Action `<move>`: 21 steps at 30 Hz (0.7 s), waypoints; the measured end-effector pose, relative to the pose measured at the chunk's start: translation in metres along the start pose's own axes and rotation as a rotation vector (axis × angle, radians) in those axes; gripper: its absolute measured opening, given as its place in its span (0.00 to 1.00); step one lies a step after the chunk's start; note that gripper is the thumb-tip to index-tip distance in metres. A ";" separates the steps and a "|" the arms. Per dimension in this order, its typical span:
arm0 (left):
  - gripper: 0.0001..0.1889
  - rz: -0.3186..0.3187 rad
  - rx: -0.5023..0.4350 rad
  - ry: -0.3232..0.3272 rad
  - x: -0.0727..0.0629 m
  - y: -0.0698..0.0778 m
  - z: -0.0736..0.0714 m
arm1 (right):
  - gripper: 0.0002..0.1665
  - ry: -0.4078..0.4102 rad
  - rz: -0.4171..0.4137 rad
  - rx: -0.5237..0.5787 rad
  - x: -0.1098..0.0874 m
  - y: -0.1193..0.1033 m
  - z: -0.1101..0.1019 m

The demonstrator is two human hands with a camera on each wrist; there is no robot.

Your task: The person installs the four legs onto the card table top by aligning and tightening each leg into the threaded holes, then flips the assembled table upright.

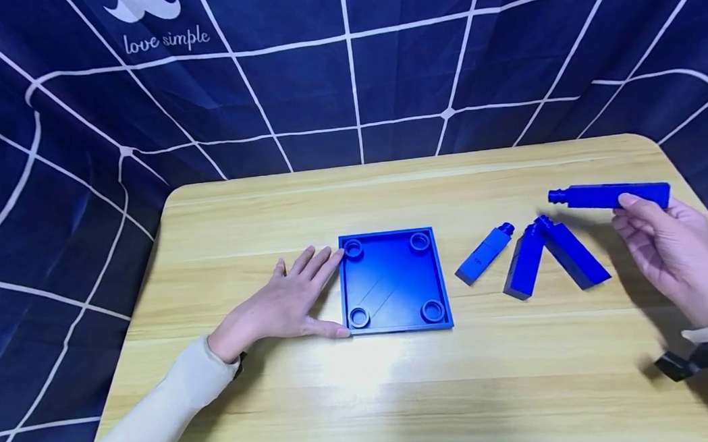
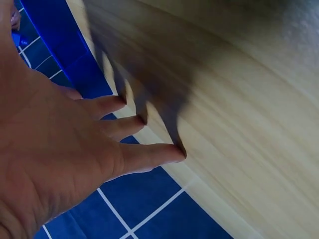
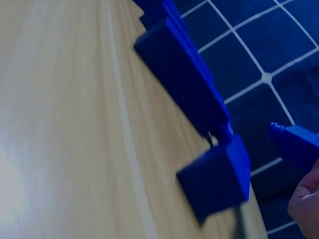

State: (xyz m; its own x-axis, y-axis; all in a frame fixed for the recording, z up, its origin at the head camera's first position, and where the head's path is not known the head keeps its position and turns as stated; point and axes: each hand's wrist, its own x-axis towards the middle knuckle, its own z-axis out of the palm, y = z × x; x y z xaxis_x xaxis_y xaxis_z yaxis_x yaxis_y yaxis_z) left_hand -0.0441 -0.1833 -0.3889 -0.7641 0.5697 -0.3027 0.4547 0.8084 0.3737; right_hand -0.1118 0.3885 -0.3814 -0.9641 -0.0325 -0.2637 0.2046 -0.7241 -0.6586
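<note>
A square blue tray-like panel [image 1: 394, 279] with a raised rim and a round socket near each corner lies on the table. My left hand [image 1: 292, 299] rests at its left edge, fingers spread and straight, thumb at the near corner. At the right, my right hand [image 1: 672, 249] pinches a blue square leg [image 1: 614, 195] above the table, its threaded end pointing left. Three similar legs lie between panel and hand: one leg [image 1: 484, 255] apart, a middle leg [image 1: 524, 265] and a right leg [image 1: 577, 254] meeting at their threaded ends. The right wrist view shows the held leg [image 3: 299, 144] partly.
The light wooden table [image 1: 401, 394] has rounded far corners. Behind it and at both sides hangs a dark blue cloth [image 1: 297, 89] with white grid lines. Black straps show at both wrists; the right strap [image 1: 703, 360] hangs over the table.
</note>
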 end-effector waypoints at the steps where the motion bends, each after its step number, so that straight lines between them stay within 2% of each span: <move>1: 0.69 -0.003 -0.002 0.002 0.000 0.000 0.000 | 0.15 -0.010 0.000 0.005 0.000 0.002 0.003; 7: 0.70 -0.017 0.019 0.015 0.004 0.003 -0.001 | 0.17 -0.061 0.033 0.039 -0.002 0.009 0.017; 9: 0.71 -0.035 0.032 0.013 0.005 0.004 -0.002 | 0.18 -0.082 0.061 0.060 -0.002 0.012 0.021; 14: 0.75 -0.094 0.065 -0.006 0.009 0.006 -0.005 | 0.17 -0.095 0.069 0.024 0.000 0.020 0.032; 21: 0.78 -0.139 0.108 -0.046 0.014 0.010 -0.011 | 0.13 -0.063 0.002 -0.028 0.002 0.031 0.045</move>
State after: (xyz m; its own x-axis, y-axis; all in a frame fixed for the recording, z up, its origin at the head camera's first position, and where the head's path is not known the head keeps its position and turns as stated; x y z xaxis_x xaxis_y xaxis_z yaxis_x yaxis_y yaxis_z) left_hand -0.0550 -0.1691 -0.3799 -0.8027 0.4551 -0.3855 0.3941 0.8898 0.2299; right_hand -0.1145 0.3348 -0.3706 -0.9722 -0.0781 -0.2207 0.2104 -0.7048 -0.6775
